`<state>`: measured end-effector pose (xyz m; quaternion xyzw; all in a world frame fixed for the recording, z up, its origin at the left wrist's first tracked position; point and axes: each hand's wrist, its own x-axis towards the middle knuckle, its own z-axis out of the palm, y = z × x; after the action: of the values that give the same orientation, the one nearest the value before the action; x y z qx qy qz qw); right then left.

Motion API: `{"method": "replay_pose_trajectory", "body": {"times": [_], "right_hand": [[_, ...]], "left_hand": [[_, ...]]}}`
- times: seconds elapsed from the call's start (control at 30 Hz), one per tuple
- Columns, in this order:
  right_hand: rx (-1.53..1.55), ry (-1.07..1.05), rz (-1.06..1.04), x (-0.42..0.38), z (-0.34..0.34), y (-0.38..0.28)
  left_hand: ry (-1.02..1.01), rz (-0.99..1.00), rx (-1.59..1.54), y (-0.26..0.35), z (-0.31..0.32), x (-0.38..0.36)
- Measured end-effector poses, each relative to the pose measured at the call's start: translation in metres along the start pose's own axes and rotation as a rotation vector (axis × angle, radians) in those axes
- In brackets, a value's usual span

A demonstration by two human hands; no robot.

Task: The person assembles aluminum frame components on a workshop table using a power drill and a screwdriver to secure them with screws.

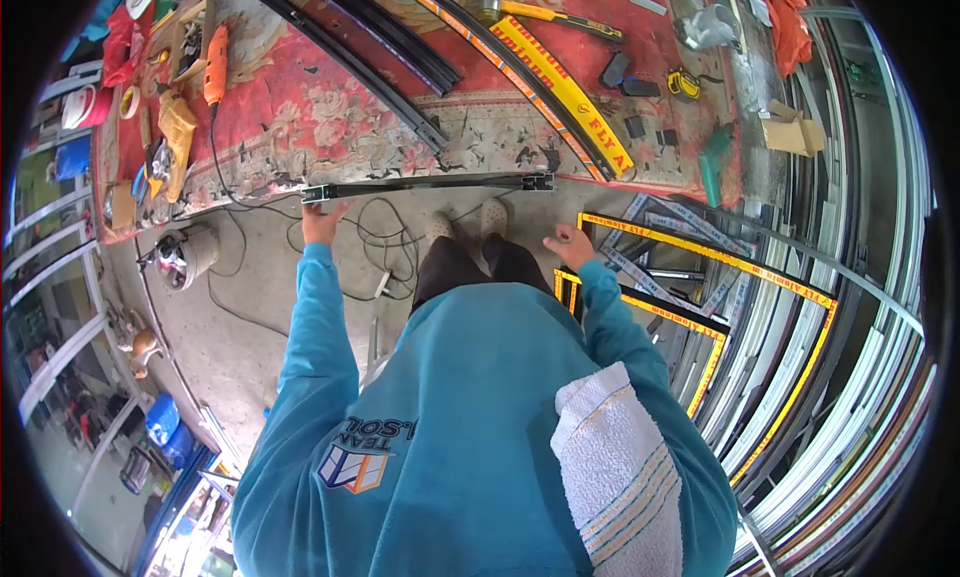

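Left-hand grip [322,220] was closed around one end of a single dark aluminium bar [430,186], fingers wrapped over its end cap; the bar ran level from that grip across the near edge of the tabletop [330,117], its far end free. Right-hand grip [570,245] hung half open below and beside that far end, fingers loosely curled, holding nothing and clear of the bar.

Beyond both grips lay one red patterned tabletop, the biggest thing in view. To the right of the right-hand grip stood a stack of frames with yellow-taped edges [700,277], at least two showing, and past them many pale curved profiles [860,307], too many to count. On the tabletop above the bar lay three long dark rails [390,47] and one yellow-wrapped profile [570,92]. Up and to the left of the left-hand grip rested one orange drill [215,65], its cable trailing down to the floor [250,297]. Farther up from the right-hand grip sat one yellow-handled hammer [545,15], one small yellow tape measure [684,81] and one cardboard box [792,133]. Between the grips, two pale shoes [466,221] stood on the floor.
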<state>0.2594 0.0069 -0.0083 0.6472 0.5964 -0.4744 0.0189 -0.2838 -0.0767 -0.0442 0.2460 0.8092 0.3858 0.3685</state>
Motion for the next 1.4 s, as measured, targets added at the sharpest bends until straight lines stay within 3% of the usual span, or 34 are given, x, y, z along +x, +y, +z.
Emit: {"method": "replay_pose_trajectory", "body": {"times": [0.1, 0.27, 0.3, 0.33, 0.4, 0.43, 0.5, 0.6, 0.7, 0.73, 0.8, 0.87, 0.93, 0.97, 1.0, 1.07, 1.1, 1.23, 1.4], "right_hand": [[-0.067, -0.104, 0.012, -0.023, -0.029, 0.004], [-0.004, -0.057, -0.074, -0.045, -0.101, 0.033], [-0.044, 0.015, -0.115, -0.055, -0.126, 0.014], [-0.040, 0.018, -0.117, -0.053, -0.140, 0.016], [0.241, 0.284, -0.127, -0.032, -0.169, 0.024], [0.240, 0.275, -0.139, -0.015, -0.184, 0.026], [0.081, 0.565, -0.222, 0.019, -0.208, 0.028], [-0.121, 0.588, -0.338, 0.055, -0.241, -0.004], [-0.220, 0.608, -0.491, 0.101, -0.239, -0.021], [-0.217, 0.591, -0.504, 0.113, -0.237, -0.026], [-0.381, 0.435, -0.559, 0.133, -0.227, -0.036], [-0.423, 0.383, -0.540, 0.122, -0.232, -0.049], [0.064, 0.113, -0.523, 0.108, -0.238, -0.054], [0.405, -0.032, -0.697, 0.104, -0.233, -0.052], [0.394, -0.056, -0.711, 0.089, -0.230, -0.058], [0.996, -0.366, -0.399, 0.048, -0.232, -0.082], [1.044, -0.471, -0.398, 0.038, -0.231, -0.086], [0.994, -0.562, -0.356, 0.028, -0.216, -0.087], [0.975, -0.528, -0.322, 0.022, -0.202, -0.093]], "left_hand": [[0.118, -0.128, 0.081, -0.043, -0.002, 0.003], [-0.130, -0.328, 0.192, -0.064, 0.006, -0.035], [-0.183, -0.361, 0.188, -0.080, 0.009, -0.041], [-0.183, -0.356, 0.191, -0.065, 0.013, -0.059], [-0.246, -0.546, 0.102, -0.019, 0.033, -0.106], [-0.232, -0.547, 0.095, -0.015, 0.046, -0.119], [-0.191, -0.564, 0.037, -0.008, 0.063, -0.151], [-0.213, -0.558, -0.060, -0.023, 0.091, -0.183], [-0.278, -0.572, -0.017, 0.022, 0.134, -0.215], [-0.261, -0.582, -0.021, 0.011, 0.146, -0.216], [-0.431, -0.106, 0.192, -0.010, 0.173, -0.210], [-0.281, -0.204, 0.237, 0.070, 0.193, -0.222], [-0.227, -0.098, 0.125, 0.138, 0.205, -0.232], [-0.256, -0.056, 0.076, 0.143, 0.211, -0.225], [-0.285, -0.012, 0.027, 0.148, 0.217, -0.218], [-0.323, 0.094, -0.082, 0.173, 0.234, -0.213], [-0.311, 0.132, -0.081, 0.181, 0.243, -0.209], [-0.309, 0.211, -0.122, 0.209, 0.261, -0.200], [-0.381, 0.212, -0.222, 0.214, 0.259, -0.184]]}}
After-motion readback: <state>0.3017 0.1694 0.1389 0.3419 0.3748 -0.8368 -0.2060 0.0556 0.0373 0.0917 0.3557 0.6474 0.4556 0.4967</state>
